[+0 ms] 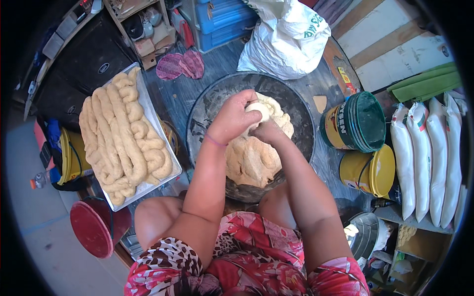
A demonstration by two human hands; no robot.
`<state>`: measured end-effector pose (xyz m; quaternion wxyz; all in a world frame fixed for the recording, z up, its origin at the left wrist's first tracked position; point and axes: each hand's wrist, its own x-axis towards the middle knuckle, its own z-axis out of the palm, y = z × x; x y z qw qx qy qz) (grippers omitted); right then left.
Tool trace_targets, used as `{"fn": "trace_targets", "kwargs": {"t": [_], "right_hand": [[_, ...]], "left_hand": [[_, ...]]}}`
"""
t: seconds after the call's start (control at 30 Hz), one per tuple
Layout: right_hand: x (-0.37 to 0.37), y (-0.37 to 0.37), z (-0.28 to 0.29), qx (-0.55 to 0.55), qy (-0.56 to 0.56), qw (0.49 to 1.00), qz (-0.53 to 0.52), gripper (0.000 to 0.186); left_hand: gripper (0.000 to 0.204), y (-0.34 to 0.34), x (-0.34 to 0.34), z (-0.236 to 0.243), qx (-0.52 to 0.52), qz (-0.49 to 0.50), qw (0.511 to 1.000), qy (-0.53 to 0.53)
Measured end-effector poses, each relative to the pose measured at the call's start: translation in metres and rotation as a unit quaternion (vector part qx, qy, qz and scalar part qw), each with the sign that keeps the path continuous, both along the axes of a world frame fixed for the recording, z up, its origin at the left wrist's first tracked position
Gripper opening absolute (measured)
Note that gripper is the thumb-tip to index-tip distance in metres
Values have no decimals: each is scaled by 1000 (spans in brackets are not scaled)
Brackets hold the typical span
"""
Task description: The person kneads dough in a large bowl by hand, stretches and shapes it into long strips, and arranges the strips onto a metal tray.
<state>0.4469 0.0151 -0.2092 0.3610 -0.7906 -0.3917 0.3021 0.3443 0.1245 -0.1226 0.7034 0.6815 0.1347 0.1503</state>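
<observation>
A wide black round basin (pixel 302 101) stands on the floor between my knees. Over it, my left hand (pixel 234 116) is closed round a pale piece of dough (pixel 258 110), thumb across its near side. My right hand (pixel 268 131) meets the same piece from below right, its fingers curled in and partly hidden. Behind the hands, more pale dough in thick lumpy strands (pixel 282 118) lies along the basin's far right side. Nearer me rests a large tan, floury mound (pixel 252 160) with a ridged top.
To my left, a metal tray (pixel 174 166) carries several long dough ropes (pixel 116 133). A red lidded bucket (pixel 91 229) stands by it. On the right are a green bucket (pixel 368 121), a yellow bucket (pixel 382 170) and several long white packs (pixel 405 163). A white sack (pixel 286 47) sits beyond the basin.
</observation>
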Motion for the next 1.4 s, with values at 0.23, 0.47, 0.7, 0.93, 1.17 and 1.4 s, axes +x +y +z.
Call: {"fn": "trace_targets", "kwargs": {"t": [0.23,0.47,0.7,0.93,1.17,1.4], "right_hand": [[6,-8,-26,-131,87,987,25,58],[-54,19,-34,-25,25,978,207,77],[-76,28,44,-79,305,913,259,55],[-65,12,62,-89,141,932,322,51],[57,-62,58,53,132,990,9,46],[44,-128,-80,-295,58,942,152,57]], "left_hand": [[20,18,-58,69,-227,-4,932,-281],[26,8,-75,87,-236,-31,890,-390],[26,7,-87,99,-226,-26,885,-405],[27,1,-89,98,-270,-43,885,-376],[24,50,-67,28,-182,28,960,-211],[43,40,-14,-197,281,-144,878,359]]}}
